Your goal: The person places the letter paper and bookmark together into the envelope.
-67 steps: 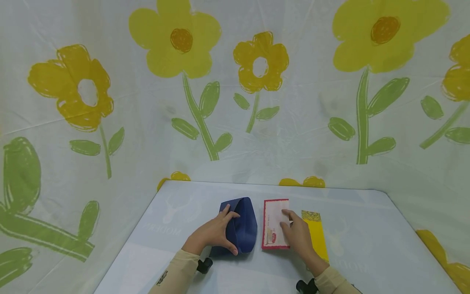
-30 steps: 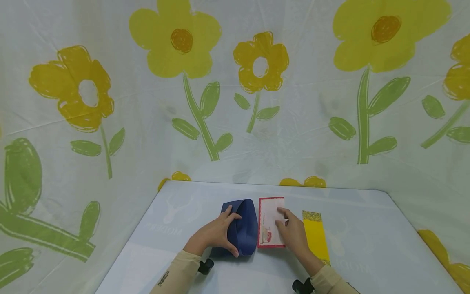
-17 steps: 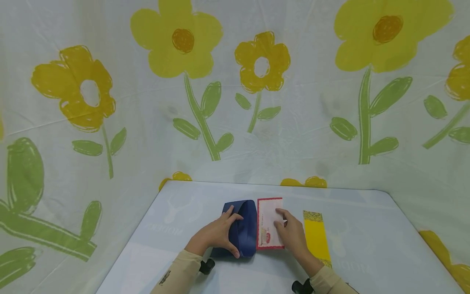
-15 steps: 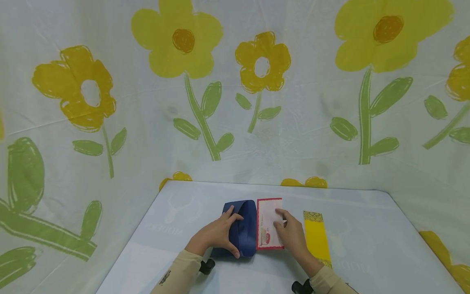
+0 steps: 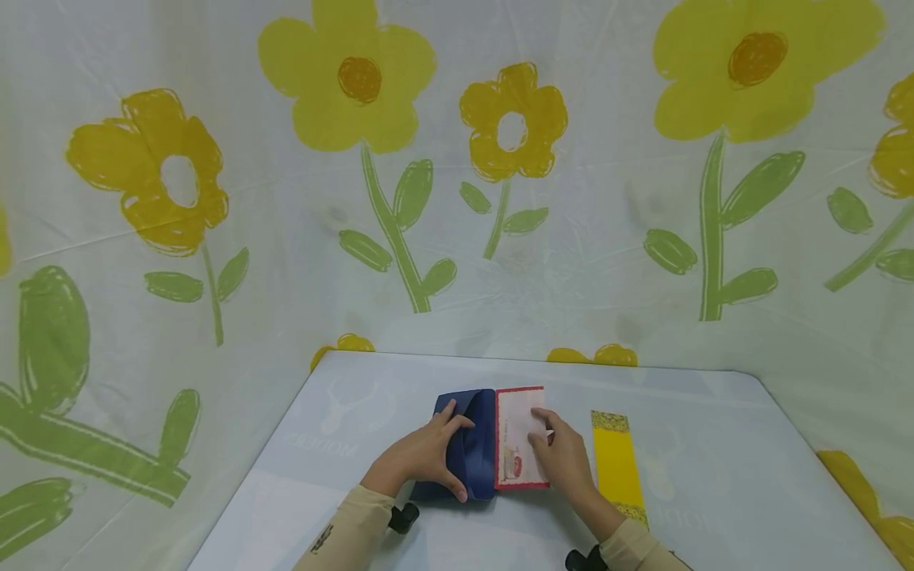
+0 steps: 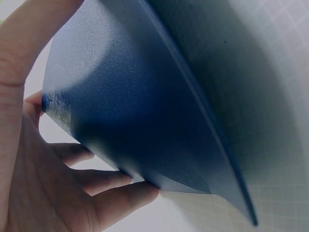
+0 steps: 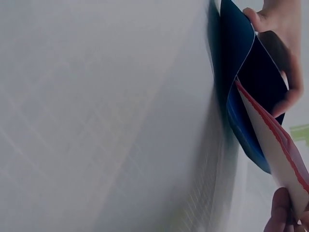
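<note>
My left hand (image 5: 417, 458) grips a dark blue envelope (image 5: 482, 456), thumb at the near edge and fingers toward the far edge, so that its mouth gapes to the right. In the left wrist view the envelope (image 6: 140, 96) bows between thumb and fingertips. A pale card with a red scalloped border (image 5: 520, 436) is pinched at its right side by my right hand (image 5: 567, 460). The right wrist view has the card's (image 7: 273, 135) leading edge inside the open envelope (image 7: 236, 43), beneath my left fingers. Only fingertips of my right hand (image 7: 281, 212) appear there.
To the right of the card, a yellow strip with gold-patterned ends (image 5: 618, 468) lies on the white table (image 5: 714, 444). Behind the table hangs a white flower-printed cloth (image 5: 585, 293). Dark cameras sit at both wrists.
My right hand has slid the card leftward, from apart from the envelope to its mouth. The left hand keeps its hold on the envelope, almost still.
</note>
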Action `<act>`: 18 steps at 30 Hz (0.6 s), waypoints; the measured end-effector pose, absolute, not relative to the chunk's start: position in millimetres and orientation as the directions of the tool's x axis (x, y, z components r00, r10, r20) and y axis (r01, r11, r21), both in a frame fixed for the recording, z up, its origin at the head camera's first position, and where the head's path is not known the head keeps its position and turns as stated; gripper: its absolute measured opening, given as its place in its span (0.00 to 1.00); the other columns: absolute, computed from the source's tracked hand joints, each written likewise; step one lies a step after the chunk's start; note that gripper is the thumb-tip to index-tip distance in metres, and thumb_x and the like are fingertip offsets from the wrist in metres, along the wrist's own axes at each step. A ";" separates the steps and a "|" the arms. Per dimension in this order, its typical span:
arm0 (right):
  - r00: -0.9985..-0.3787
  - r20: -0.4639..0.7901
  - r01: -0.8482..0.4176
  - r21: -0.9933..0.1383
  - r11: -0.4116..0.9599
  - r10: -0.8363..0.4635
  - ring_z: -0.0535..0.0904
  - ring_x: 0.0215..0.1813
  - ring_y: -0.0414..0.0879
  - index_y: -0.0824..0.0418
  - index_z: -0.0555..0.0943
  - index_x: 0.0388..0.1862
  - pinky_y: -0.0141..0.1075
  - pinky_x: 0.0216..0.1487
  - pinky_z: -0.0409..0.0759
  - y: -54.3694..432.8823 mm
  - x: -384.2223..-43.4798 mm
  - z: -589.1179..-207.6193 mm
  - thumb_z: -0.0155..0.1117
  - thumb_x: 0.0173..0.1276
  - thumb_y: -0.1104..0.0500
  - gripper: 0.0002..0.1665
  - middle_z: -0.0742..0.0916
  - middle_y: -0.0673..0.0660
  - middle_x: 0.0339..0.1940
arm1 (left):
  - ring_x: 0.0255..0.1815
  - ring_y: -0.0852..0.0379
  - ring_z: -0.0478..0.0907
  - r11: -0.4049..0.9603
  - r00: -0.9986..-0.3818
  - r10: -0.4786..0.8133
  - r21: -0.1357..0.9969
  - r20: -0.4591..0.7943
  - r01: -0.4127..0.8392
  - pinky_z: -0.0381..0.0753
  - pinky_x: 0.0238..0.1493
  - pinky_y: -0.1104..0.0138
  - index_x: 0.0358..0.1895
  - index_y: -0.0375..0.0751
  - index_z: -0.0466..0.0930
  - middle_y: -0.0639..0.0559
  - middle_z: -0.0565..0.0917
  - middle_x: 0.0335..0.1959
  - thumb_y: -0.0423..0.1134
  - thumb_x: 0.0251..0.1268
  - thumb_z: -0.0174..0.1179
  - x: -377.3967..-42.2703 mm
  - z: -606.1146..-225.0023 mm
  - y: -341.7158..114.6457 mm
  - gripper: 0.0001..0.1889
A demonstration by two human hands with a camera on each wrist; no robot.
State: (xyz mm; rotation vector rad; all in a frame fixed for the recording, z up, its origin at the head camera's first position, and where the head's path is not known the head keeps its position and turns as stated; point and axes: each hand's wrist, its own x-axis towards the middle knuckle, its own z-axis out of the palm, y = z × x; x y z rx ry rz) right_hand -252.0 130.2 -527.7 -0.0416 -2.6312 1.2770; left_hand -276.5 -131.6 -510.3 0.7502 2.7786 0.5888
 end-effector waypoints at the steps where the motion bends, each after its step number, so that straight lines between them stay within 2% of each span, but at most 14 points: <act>1: -0.976 0.181 -0.069 -0.782 0.620 0.120 0.73 0.32 0.44 0.58 0.79 0.66 0.29 0.29 0.73 129.8 -251.9 -527.8 0.71 0.68 0.60 0.27 0.84 0.55 0.45 | 0.78 0.31 0.56 0.792 -0.850 0.519 0.426 -0.091 0.437 0.73 0.65 0.42 0.72 0.59 0.64 0.38 0.48 0.83 0.69 0.27 0.82 -276.6 -510.6 -131.5 0.60; 5: -0.976 0.182 -0.073 -0.783 0.617 0.116 0.73 0.33 0.44 0.59 0.79 0.66 0.29 0.30 0.73 128.2 -251.6 -527.6 0.71 0.68 0.61 0.28 0.84 0.54 0.43 | 0.78 0.31 0.57 0.795 -0.851 0.517 0.420 -0.094 0.437 0.73 0.65 0.42 0.72 0.60 0.64 0.38 0.47 0.83 0.69 0.26 0.82 -277.0 -511.4 -131.1 0.60; 18: -0.982 0.155 -0.056 -0.779 0.625 0.105 0.72 0.34 0.44 0.60 0.77 0.67 0.30 0.32 0.72 125.1 -250.5 -529.6 0.72 0.67 0.61 0.29 0.84 0.54 0.46 | 0.78 0.33 0.57 0.804 -0.860 0.501 0.421 -0.098 0.421 0.72 0.66 0.43 0.72 0.61 0.64 0.39 0.47 0.83 0.70 0.26 0.82 -276.0 -510.7 -129.7 0.60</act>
